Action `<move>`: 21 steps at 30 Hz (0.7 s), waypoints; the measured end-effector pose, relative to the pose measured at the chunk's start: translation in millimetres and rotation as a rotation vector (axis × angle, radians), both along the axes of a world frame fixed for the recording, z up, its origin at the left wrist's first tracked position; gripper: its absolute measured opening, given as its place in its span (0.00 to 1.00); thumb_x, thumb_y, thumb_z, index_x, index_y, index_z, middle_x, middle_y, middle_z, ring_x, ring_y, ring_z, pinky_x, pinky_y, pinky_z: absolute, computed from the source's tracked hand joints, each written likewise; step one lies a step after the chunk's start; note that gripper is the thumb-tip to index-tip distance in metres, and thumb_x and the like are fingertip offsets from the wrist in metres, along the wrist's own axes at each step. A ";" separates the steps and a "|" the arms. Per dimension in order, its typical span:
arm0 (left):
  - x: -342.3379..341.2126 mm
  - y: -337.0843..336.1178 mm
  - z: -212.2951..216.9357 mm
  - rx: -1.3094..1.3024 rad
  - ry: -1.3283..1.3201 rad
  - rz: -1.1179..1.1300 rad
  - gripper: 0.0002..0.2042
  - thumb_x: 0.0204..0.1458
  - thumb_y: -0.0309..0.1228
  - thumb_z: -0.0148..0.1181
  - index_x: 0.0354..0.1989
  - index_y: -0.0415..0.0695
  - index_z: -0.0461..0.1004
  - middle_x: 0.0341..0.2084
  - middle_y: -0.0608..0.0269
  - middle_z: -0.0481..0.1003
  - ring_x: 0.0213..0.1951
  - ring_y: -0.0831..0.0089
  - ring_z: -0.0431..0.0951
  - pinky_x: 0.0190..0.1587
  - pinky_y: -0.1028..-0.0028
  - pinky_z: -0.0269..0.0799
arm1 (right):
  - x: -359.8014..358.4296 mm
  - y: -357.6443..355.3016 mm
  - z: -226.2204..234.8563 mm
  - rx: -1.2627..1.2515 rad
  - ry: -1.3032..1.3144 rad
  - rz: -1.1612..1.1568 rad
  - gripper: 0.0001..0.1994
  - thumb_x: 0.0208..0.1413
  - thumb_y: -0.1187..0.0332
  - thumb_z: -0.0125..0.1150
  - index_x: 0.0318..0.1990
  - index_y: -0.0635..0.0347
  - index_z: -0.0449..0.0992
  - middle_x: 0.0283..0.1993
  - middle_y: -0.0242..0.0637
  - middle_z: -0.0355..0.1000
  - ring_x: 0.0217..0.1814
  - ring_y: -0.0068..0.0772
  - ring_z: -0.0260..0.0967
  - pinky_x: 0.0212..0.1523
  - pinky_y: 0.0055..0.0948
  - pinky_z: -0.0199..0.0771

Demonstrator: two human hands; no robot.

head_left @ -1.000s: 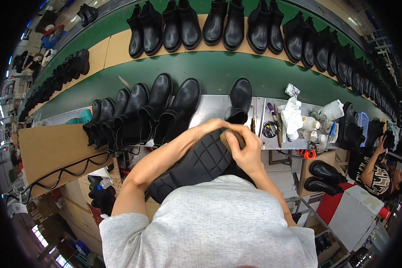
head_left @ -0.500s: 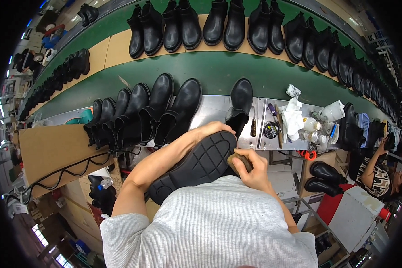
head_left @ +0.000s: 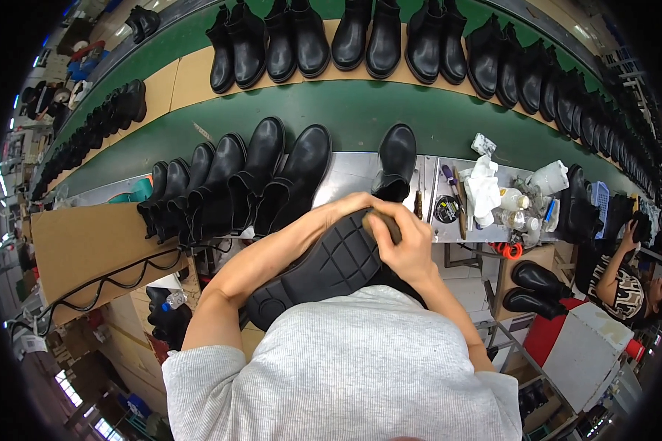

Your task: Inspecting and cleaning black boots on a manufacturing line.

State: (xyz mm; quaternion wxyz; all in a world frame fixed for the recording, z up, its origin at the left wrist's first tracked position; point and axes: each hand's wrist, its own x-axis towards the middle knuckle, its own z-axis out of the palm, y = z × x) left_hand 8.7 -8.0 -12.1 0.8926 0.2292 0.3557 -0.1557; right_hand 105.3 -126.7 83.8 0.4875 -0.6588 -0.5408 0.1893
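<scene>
Boot (head_left: 324, 268) lies sole-up across the person's lap, just below the bench edge, its toe pointing up and right, its heel down and left. The left hand (head_left: 353, 204) curls over the toe end and grips it. The right hand (head_left: 408, 246) is closed around a small brownish pad (head_left: 382, 224), pressing it against the sole near the toe — the two hands almost touch there.

Half a second ago the right hand sat lower, at the right edge of the sole, with the pad away from the left hand; it has since come up along the sole to the toe. The boot itself has barely shifted, and the left hand keeps the same hold.

Just above the hands a single boot (head_left: 396, 163) stands on the metal bench (head_left: 346, 176), close to the left hand's knuckles. A row of boots (head_left: 235, 184) leans along the bench to the left, near the left forearm. To the right, past a divider, lie a round tin (head_left: 446, 209), white rags (head_left: 484, 187) and bottles (head_left: 515, 209), just beside the right hand. Bare bench shows only between the row and the single boot. Beyond runs the green belt (head_left: 360, 110) with more boots. At the right edge another person (head_left: 625, 272) sits, well apart.
</scene>
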 end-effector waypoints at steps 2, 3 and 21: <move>-1.5 -0.4 -18.9 -0.002 -0.067 0.070 0.10 0.50 0.31 0.57 0.31 0.36 0.78 0.26 0.59 0.77 0.28 0.74 0.76 0.32 0.75 0.73 | -1.9 3.1 -2.0 0.026 0.024 0.009 0.09 0.48 0.73 0.64 0.38 0.62 0.74 0.30 0.41 0.75 0.26 0.38 0.75 0.26 0.29 0.74; -4.1 -3.7 -34.1 0.051 -0.036 -0.003 0.10 0.50 0.31 0.57 0.32 0.36 0.77 0.27 0.59 0.77 0.28 0.74 0.77 0.32 0.75 0.73 | -1.9 -9.2 -3.3 0.018 0.016 0.023 0.09 0.48 0.74 0.65 0.38 0.62 0.74 0.30 0.41 0.75 0.27 0.38 0.75 0.26 0.28 0.75; 1.5 4.0 26.9 -0.001 0.122 0.000 0.10 0.50 0.31 0.58 0.33 0.35 0.77 0.28 0.59 0.77 0.30 0.73 0.77 0.34 0.76 0.74 | 7.0 2.5 1.0 -0.009 0.127 0.032 0.08 0.49 0.73 0.63 0.38 0.62 0.75 0.33 0.41 0.75 0.31 0.38 0.76 0.31 0.28 0.75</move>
